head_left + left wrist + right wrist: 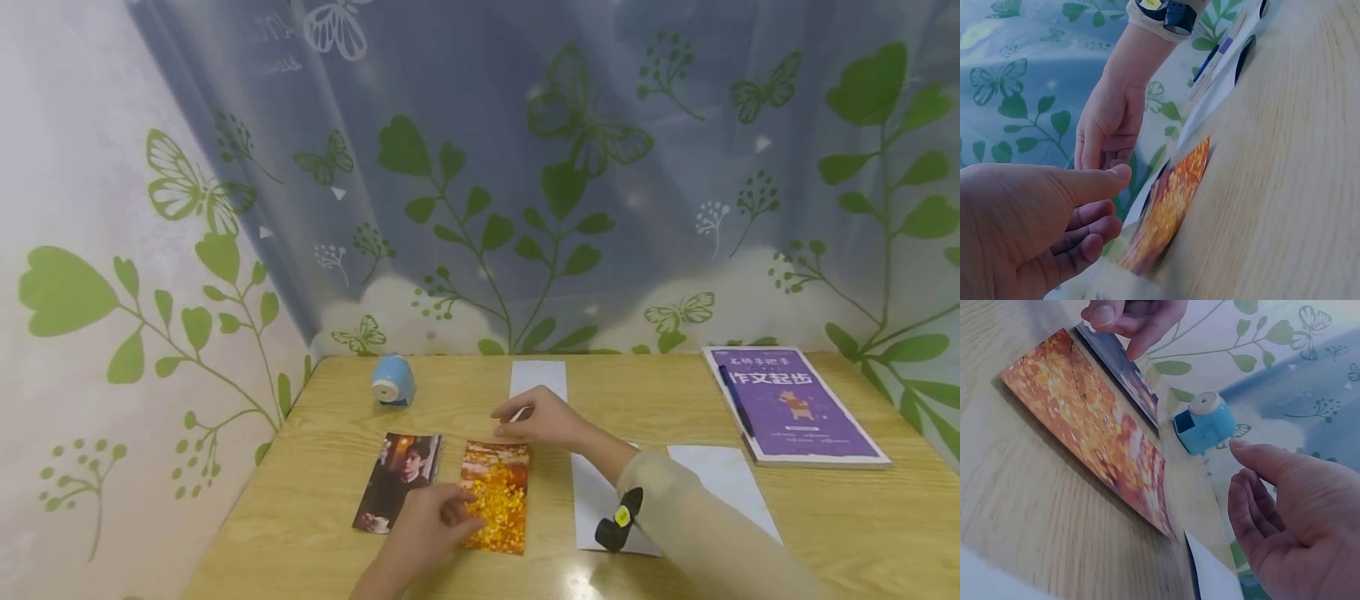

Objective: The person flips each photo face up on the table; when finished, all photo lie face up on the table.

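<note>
Currently the orange-leaf photo (495, 507) lies flat on the wooden table (862, 517) and serves as the reference point. Left hand (427, 533) sits at the photo's near-left edge; fingertips reach its left margin and may touch it, though contact isn't clear. Fingers loosely extended, nothing gripped. Left of the photo, just beside it, lies a dark portrait photo (399, 482), partly overlapped by the left hand in the head view. Right hand (542, 417) hovers at the photo's far edge, fingers relaxed and slightly curled, thumb and forefinger apart, holding nothing. Right of the photo lie white paper sheets (720, 475) under the right forearm. Beyond the photo's far edge, behind the right hand, lies a narrow white paper strip (537, 377). Far-left of the photo stands a blue pencil sharpener (393, 380). Far-right, well apart, lies a purple book (795, 404).
</note>
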Demonstrator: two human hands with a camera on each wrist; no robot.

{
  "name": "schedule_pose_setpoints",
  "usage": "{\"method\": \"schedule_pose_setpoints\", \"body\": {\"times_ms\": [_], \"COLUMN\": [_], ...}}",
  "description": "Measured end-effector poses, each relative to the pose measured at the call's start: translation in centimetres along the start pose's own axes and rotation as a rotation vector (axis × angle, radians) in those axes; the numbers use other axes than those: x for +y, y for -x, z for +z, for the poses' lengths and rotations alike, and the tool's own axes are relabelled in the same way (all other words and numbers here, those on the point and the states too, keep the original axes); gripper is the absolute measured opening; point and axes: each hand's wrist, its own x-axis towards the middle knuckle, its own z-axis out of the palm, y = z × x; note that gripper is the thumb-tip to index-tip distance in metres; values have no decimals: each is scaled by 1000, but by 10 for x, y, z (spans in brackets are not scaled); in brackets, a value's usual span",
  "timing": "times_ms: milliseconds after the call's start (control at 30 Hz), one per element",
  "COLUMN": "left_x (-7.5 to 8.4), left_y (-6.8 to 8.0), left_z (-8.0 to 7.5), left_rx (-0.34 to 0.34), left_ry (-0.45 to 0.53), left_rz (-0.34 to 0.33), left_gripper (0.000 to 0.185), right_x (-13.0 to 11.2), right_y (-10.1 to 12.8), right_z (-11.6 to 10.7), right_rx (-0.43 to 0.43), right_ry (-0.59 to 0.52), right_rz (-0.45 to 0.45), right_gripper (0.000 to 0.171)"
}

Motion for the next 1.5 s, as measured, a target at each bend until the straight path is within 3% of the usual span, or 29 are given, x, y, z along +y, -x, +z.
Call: {"method": "schedule_pose_setpoints", "body": {"times_ms": [300, 600, 833, 1067, 1300, 1500], "left_x": [16, 36, 49, 59, 61, 61], "left_y": [-11, -23, -25, -28, -32, -33], "left_z": [14, 51, 74, 83, 92, 97], "left_rx": [-72, -168, -228, -224, -214, -209], "left_ry": [59, 179, 192, 204, 131, 120], "left_rz": [-27, -17, 15, 13, 7, -4], "left_gripper": [32, 33, 31, 32, 29, 29], "right_x": [15, 45, 56, 62, 71, 74], "right_y": [33, 68, 84, 97, 98, 101], "right_z": [-33, -64, -84, -106, -127, -132], "right_rx": [4, -31, -26, -37, -113, -168], "right_ry": [-3, -6, 67, 189, 287, 343], "right_rz": [52, 77, 102, 64, 31, 17], "right_gripper": [36, 39, 39, 34, 32, 29]}}
